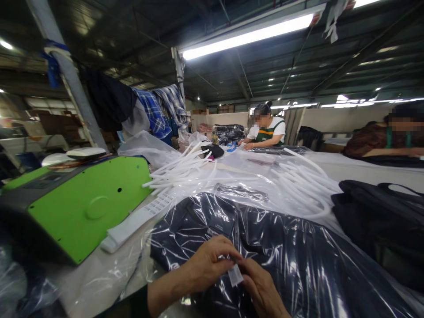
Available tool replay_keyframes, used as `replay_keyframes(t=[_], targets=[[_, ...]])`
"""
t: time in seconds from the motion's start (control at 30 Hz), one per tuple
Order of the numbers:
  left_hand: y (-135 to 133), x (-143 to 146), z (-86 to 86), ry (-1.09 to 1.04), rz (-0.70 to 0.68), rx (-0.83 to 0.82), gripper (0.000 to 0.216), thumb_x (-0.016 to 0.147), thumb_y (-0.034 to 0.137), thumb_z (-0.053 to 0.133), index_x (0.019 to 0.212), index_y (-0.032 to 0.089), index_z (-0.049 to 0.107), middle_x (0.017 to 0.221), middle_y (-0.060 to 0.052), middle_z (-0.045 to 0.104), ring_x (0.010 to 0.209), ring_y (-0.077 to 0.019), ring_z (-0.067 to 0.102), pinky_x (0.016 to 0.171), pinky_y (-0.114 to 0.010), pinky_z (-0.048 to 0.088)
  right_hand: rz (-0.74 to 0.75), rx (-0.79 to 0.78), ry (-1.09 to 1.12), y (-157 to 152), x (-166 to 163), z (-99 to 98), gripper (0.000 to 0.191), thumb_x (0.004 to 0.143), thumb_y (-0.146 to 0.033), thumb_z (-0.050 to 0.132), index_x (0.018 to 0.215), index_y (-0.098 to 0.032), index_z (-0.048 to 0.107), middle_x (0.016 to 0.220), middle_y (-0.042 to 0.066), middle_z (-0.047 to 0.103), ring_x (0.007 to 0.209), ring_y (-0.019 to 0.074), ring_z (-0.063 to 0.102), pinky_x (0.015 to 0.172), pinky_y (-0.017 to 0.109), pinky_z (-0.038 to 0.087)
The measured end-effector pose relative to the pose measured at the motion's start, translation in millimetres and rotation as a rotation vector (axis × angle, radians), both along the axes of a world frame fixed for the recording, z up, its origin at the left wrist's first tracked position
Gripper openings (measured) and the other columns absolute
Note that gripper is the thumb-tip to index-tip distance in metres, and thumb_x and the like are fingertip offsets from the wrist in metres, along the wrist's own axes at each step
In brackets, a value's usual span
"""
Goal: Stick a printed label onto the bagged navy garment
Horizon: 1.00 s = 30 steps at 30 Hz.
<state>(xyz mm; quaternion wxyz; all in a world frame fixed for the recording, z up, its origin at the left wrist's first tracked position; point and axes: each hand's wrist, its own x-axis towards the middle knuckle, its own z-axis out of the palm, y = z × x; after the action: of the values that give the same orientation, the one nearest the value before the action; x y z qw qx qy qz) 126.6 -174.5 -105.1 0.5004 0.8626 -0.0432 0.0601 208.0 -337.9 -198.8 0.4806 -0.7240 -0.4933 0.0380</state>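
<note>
A dark navy garment in a clear plastic bag (281,247) lies on the table in front of me. Over its near edge my left hand (207,263) and my right hand (261,289) meet, both pinching a small white label sticker (235,274) between thumb and fingers. The sticker sits just above the bag's surface. My left forearm comes in from the bottom centre.
A green machine (86,203) stands at the left with a strip of white labels (135,221) beside it. White plastic hangers (185,170) and loose clear bags lie further back. Dark garments (380,216) are piled at the right. Two people work at the far side (268,130).
</note>
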Motion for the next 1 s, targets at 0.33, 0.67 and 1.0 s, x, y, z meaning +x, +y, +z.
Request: replay_keyframes(t=[0.33,0.67,1.0], targets=[[0,8,25.0,0.059,-0.323,0.058,0.015,0.082,0.016,0.057,0.081,0.022,0.071,0.093,-0.003,0.064,0.097,-0.017,0.056,0.094,-0.028,0.037,0.051,0.021,0.143,1,2,1.3,0.044,0.089,-0.057,0.033,0.083,-0.021,0.057,0.076,0.0,0.055,0.07,0.0148,0.053,0.064,0.024,0.042],[11,9,32.1,0.125,-0.358,0.062,0.014,0.078,0.016,0.058,0.064,0.02,0.061,0.087,-0.002,0.06,0.092,-0.016,0.053,0.091,-0.028,0.036,0.055,-0.035,0.136,1,-2,10.6,0.05,0.088,-0.065,0.031,0.092,-0.023,0.059,0.083,0.0,0.057,0.076,0.0152,0.054,0.069,0.026,0.042],[15,59,23.7,0.078,0.062,-0.03,0.007,0.069,0.016,0.056,0.069,0.013,0.063,0.062,0.002,0.055,0.06,-0.0109,0.048,0.059,-0.022,0.036,0.137,-0.296,-0.36,3,-15,30.5,0.037,0.088,-0.038,0.053,0.121,-0.022,0.056,0.129,0.009,0.052,0.12,0.0248,0.046,0.102,0.043,0.039]])
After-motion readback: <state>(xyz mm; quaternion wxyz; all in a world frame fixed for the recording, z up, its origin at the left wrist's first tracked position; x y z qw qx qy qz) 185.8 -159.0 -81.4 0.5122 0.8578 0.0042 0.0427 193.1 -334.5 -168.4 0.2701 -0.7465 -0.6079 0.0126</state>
